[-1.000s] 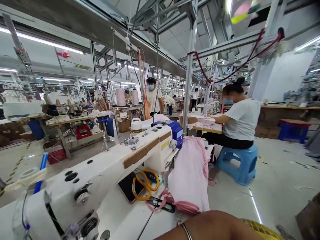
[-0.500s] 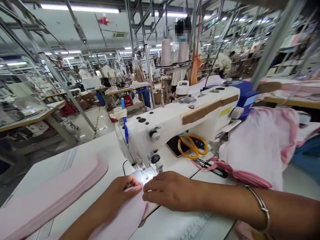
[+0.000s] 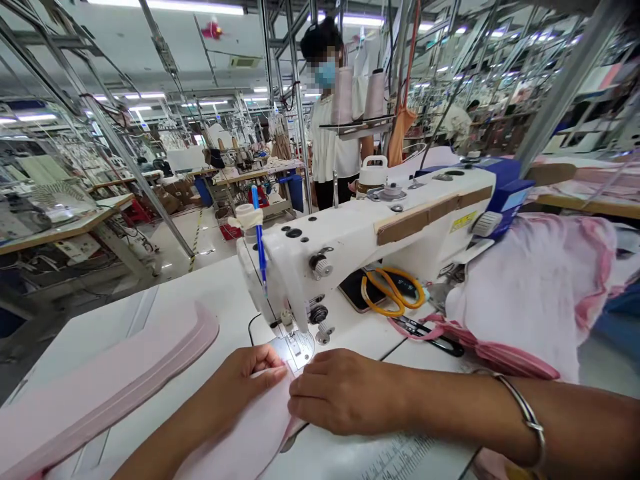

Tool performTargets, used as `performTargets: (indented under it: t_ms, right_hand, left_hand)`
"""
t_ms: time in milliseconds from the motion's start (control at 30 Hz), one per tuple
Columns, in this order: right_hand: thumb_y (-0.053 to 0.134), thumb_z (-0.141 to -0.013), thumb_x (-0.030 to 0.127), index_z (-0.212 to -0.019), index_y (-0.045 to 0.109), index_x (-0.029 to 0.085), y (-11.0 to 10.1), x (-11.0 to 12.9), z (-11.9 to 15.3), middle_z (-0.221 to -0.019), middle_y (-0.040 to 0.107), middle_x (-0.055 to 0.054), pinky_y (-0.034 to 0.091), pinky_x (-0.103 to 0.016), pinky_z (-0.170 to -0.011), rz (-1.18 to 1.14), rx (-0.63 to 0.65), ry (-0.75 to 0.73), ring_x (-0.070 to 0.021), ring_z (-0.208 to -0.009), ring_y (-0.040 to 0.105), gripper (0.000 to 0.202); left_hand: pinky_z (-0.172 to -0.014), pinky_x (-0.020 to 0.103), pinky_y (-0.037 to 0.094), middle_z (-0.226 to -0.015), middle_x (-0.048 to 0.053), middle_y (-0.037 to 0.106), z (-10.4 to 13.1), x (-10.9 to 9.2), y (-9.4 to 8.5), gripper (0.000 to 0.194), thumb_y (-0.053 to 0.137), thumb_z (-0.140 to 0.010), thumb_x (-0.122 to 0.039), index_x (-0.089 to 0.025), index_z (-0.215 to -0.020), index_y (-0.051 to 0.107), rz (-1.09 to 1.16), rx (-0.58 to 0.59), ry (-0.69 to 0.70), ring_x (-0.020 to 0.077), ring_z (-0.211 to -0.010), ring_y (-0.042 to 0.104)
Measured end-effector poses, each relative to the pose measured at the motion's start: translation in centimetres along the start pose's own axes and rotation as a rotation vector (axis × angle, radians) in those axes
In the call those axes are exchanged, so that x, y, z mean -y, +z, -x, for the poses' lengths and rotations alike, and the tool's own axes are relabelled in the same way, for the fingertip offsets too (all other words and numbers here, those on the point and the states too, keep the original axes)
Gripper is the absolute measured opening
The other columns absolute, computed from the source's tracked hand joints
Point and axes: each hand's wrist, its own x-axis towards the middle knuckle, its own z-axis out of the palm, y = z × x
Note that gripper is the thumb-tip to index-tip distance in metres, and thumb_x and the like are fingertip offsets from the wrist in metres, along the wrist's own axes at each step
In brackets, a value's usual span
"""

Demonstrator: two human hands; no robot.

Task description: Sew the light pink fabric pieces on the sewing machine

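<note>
A pale pink fabric piece (image 3: 245,433) with a darker pink edge lies on the white sewing table in front of the sewing machine (image 3: 345,247). My left hand (image 3: 250,380) pinches its upper edge between thumb and fingers. Close beside it, my right hand (image 3: 345,393) has its fingers curled down on the same edge; the fingertips are partly hidden. Both hands are just short of the lit needle plate (image 3: 297,348) and presser foot. On the left, another pink piece (image 3: 125,373) with a stitched border lies flat.
Under the machine arm, orange-handled scissors (image 3: 393,293) lie on a dark phone (image 3: 357,291), with black thread snips (image 3: 433,335) close by. White and pink fabric (image 3: 530,287) is heaped at the right. A masked person (image 3: 333,133) stands behind the thread cones (image 3: 343,97).
The view has shifted slightly, so the machine sits a little further right and lower. The person behind the cones shows more fully. Both hands keep their hold at the fabric edge.
</note>
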Motion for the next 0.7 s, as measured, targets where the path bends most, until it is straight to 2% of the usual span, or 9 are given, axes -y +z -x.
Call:
performTargets:
  t_ms: [233, 467, 600, 700]
  right_hand:
    - [0.044, -0.097, 0.014, -0.096, 0.061, 0.013, 0.0, 0.0, 0.3, -0.082, 0.061, -0.002, 0.037, -0.029, -0.059, -0.046, 0.007, 0.027, -0.0148, -0.065, 0.05, 0.017]
    - [0.034, -0.103, 0.015, -0.117, 0.055, 0.013, -0.6, -0.7, 0.5, -0.109, 0.063, -0.005, 0.043, -0.028, -0.076, -0.127, 0.073, 0.049, -0.0152, -0.087, 0.055, 0.026]
    - [0.036, -0.102, 0.014, -0.115, 0.056, 0.013, -0.4, -0.7, 0.1, -0.111, 0.062, -0.004, 0.043, -0.028, -0.079, -0.118, 0.065, 0.011, -0.0146, -0.088, 0.055, 0.024]
    - [0.037, -0.101, 0.013, -0.105, 0.06, 0.014, -0.2, -0.6, -0.4, -0.102, 0.063, -0.002, 0.043, -0.028, -0.074, -0.094, 0.056, -0.001, -0.0148, -0.079, 0.053, 0.023]
  left_hand:
    - [-0.063, 0.024, 0.034, -0.07, -0.004, 0.055, 0.6, 0.1, -0.2, 0.028, 0.054, -0.088, -0.044, -0.019, -0.075, 0.056, 0.004, -0.03, -0.011, 0.0126, -0.067, 0.046]
    - [-0.06, 0.024, 0.033, -0.07, -0.003, 0.055, -0.2, 0.9, -0.5, 0.033, 0.056, -0.086, -0.049, -0.018, -0.078, 0.057, 0.068, 0.034, -0.016, 0.0124, -0.065, 0.045]
    - [-0.059, 0.023, 0.031, -0.068, -0.004, 0.051, -0.3, 0.8, -0.8, 0.034, 0.056, -0.086, -0.051, -0.018, -0.08, 0.057, 0.102, 0.063, -0.031, 0.0114, -0.063, 0.041]
    - [-0.059, 0.023, 0.03, -0.066, -0.005, 0.049, -0.4, 0.9, -0.8, 0.035, 0.057, -0.085, -0.052, -0.018, -0.078, 0.056, 0.103, 0.059, -0.039, 0.0115, -0.063, 0.04]
